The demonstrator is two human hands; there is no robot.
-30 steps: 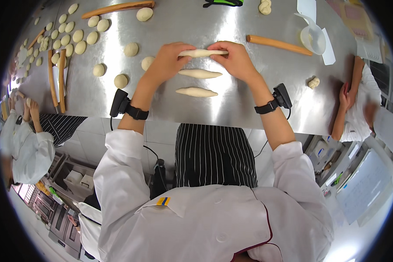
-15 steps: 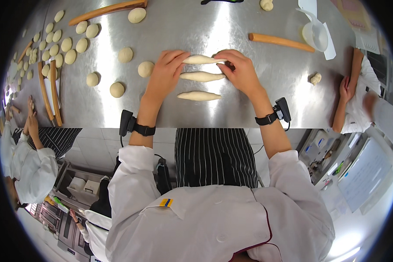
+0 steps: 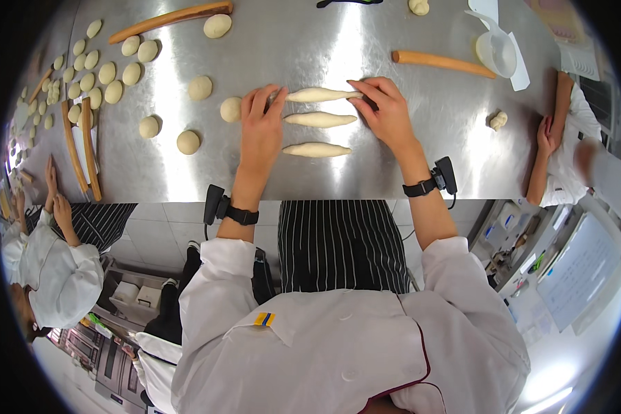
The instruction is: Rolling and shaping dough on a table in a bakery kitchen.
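On the metal table, the farthest of three spindle-shaped dough pieces (image 3: pixel 319 94) lies crosswise between my hands. My left hand (image 3: pixel 261 119) has its fingers closed over the left tip, which they partly hide. At the other end my right hand (image 3: pixel 385 112) pinches the thin right tip between thumb and fingers. Nearer to me lie a second dough piece (image 3: pixel 319 121) and a third dough piece (image 3: pixel 316 150), roughly parallel, with neither hand on them. A round dough ball (image 3: pixel 231 110) sits just left of my left hand.
Several dough balls (image 3: pixel 107 73) spread over the table's left side. Rolling pins (image 3: pixel 443 63) lie right of centre, at the far left (image 3: pixel 169 22) and near the left edge. A white container (image 3: pixel 497 55) and a dough lump (image 3: pixel 498 121) are at right. Co-workers (image 3: pixel 546 138) stand at both sides.
My left hand has shifted slightly, its wrist and forearm swinging right. My right hand has moved a little right along the dough tip. The farthest dough piece looks slightly longer and thinner at its right end.
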